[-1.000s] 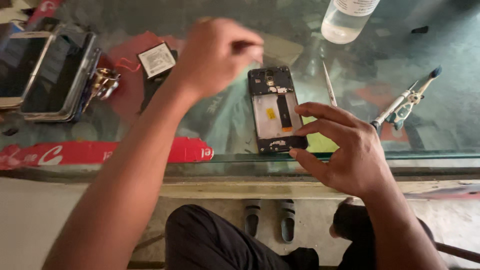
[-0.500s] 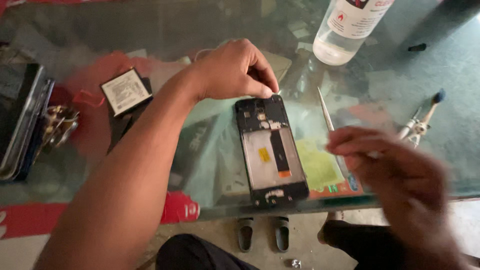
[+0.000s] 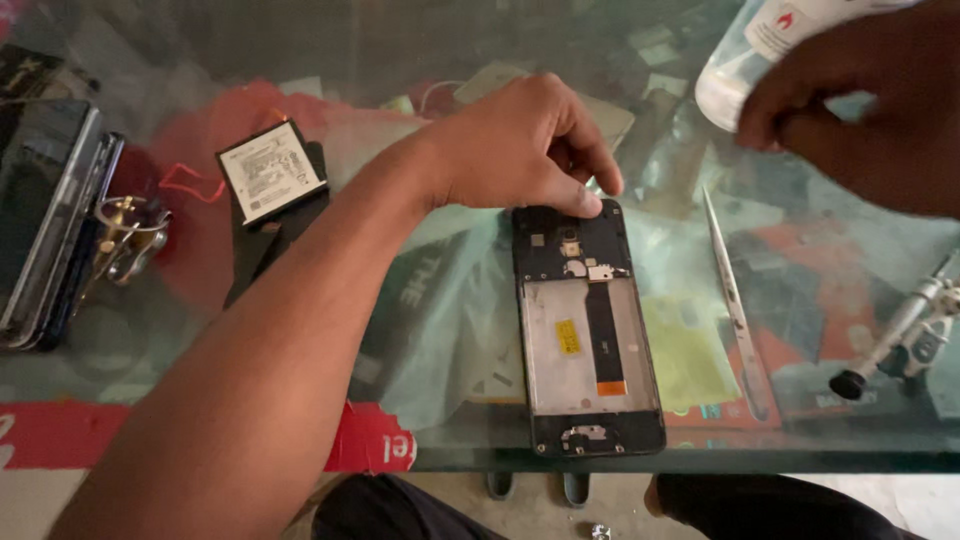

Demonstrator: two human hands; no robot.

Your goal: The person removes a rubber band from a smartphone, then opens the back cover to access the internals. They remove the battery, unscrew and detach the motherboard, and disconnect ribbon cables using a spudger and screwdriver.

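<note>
One opened phone frame [image 3: 588, 330], back cover off, lay flat on the glass table [image 3: 420, 330] at its near edge, long side running away from the person, inner parts up. Left hand [image 3: 525, 150] was curled over the frame's far end, thumb and fingertips [image 3: 590, 205] pinching at the top edge; whatever they pinched was too small to make out. Right hand [image 3: 860, 120] was at the far right corner, closed around one clear plastic bottle [image 3: 745, 60] with a white label; bottle top cut off by the picture edge, hand blurred.

One pair of metal tweezers [image 3: 730, 300] lay just right of the frame, apart from it. One loose battery [image 3: 272, 172], white label up, sat toward the left, well apart from the frame. A stack of phones [image 3: 45, 220] at the left edge, count unclear, partly cut off. One bunch of keys [image 3: 130, 240] lay beside that stack. One metal tool with a black knob [image 3: 895, 335] at the right edge, partly cut off. Papers showed through the glass, hard to read.
</note>
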